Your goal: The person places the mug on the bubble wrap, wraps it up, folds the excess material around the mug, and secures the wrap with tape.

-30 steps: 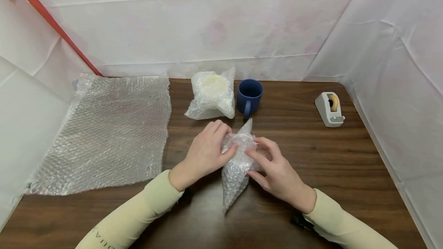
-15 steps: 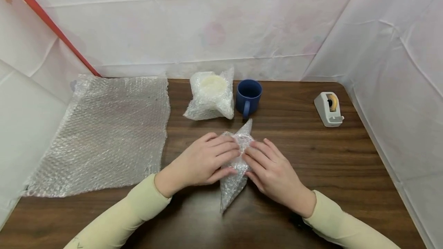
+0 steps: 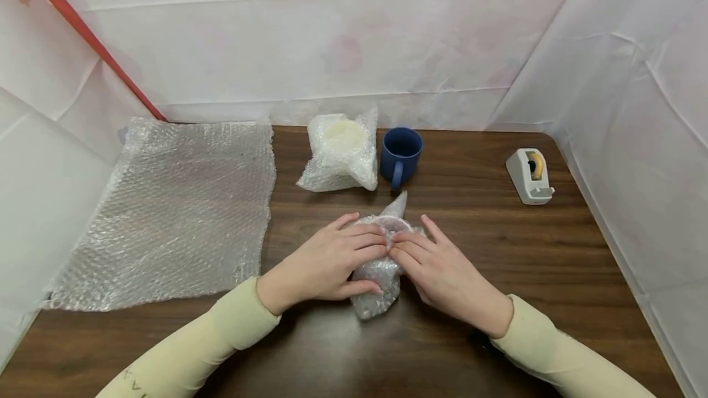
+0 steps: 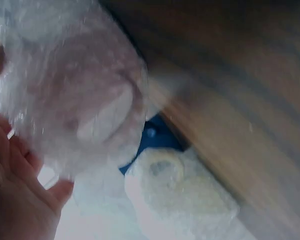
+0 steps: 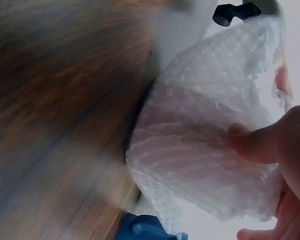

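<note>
Wooden table (image 3: 531, 244), white cloth (image 3: 265, 48) with faint pink blotches hung around it. A person works here with bare hands, pale yellow sleeves (image 3: 221, 330) reaching to the wrists; dark lettering on the left one.

Bundle (image 3: 383, 272) of bubble wrap sits mid-table, near side, between the two hands. Something round and pinkish shows dimly through the plastic; cannot tell what it is. One pointed tail of wrap sticks out at the far end, towards the mug; a blunter flap lies at the near end.

Left hand (image 3: 326, 260): clamped on the bundle from the left, fingers together over the top, thumb apart from them and laid along the near part. Right hand (image 3: 445, 269): clamped on it from the right, fingers bent over the top, little finger lifted clear, thumb pressing the side, as the right wrist view shows. Fingertips of both hands come close together on top.

Just beyond: a wrapped parcel (image 3: 340, 158), something cream-coloured inside. Close on its right, a blue mug (image 3: 399, 161), upright, unwrapped, handle towards the person. Whether those two touch, cannot tell.

Far right: white tape dispenser (image 3: 522, 177) with a yellowish roll. Left side: large sheet of bubble wrap (image 3: 182, 220) spread flat. Red strip (image 3: 91, 39) slants down the cloth at the left.
</note>
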The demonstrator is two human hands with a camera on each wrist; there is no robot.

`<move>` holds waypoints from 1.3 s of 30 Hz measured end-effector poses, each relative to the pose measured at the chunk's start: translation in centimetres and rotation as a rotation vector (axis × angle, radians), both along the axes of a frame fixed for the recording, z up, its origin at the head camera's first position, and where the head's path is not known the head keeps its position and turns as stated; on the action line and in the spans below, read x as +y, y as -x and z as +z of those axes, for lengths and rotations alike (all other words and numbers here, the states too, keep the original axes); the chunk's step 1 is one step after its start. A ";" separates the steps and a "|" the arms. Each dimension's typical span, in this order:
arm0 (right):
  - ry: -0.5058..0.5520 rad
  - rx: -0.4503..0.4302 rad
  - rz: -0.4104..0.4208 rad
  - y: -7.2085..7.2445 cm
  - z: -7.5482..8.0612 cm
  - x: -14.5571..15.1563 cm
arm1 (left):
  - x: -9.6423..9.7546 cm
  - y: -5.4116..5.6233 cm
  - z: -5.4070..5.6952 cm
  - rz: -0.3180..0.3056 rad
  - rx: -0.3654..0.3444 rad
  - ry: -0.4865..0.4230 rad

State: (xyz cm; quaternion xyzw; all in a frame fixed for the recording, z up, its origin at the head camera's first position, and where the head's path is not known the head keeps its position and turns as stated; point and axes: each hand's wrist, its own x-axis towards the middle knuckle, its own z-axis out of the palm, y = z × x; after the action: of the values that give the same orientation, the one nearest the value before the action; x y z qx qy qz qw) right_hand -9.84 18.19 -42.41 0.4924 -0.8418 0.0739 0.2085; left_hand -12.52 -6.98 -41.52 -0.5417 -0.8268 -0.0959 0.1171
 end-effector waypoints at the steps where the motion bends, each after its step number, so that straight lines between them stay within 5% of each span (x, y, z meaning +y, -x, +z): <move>1: 0.003 0.006 0.001 0.0 -0.2 0.0 | 0.2 0.0 -0.2 0.010 0.008 0.001; 7: 0.006 -0.002 0.007 0.1 -0.6 -0.3 | 0.7 -0.3 -0.8 0.035 0.067 -0.022; 20: -0.010 -0.088 0.028 0.4 -0.4 -0.5 | 0.8 -0.4 -0.9 0.032 0.075 -0.006; 29: 0.245 -0.377 0.069 1.1 1.6 3.3 | 1.0 0.0 -0.4 -0.006 0.064 0.009; 33: 0.337 -0.297 -0.118 3.0 2.7 8.3 | 1.1 0.2 -0.3 -0.024 0.054 -0.006; 36: 0.319 -0.259 -0.417 5.0 2.9 13.0 | 1.1 0.3 -0.5 -0.030 0.057 -0.024; 39: 0.315 -0.334 -0.721 6.5 2.4 17.5 | 1.0 0.4 -0.7 -0.032 0.072 -0.034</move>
State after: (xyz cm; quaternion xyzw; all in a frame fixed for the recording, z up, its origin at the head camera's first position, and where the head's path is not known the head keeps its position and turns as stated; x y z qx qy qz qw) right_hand -16.36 35.64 -40.06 0.1102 -0.9607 0.2026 0.1547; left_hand -12.88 -5.96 -42.18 -0.5557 -0.8117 -0.0924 0.1543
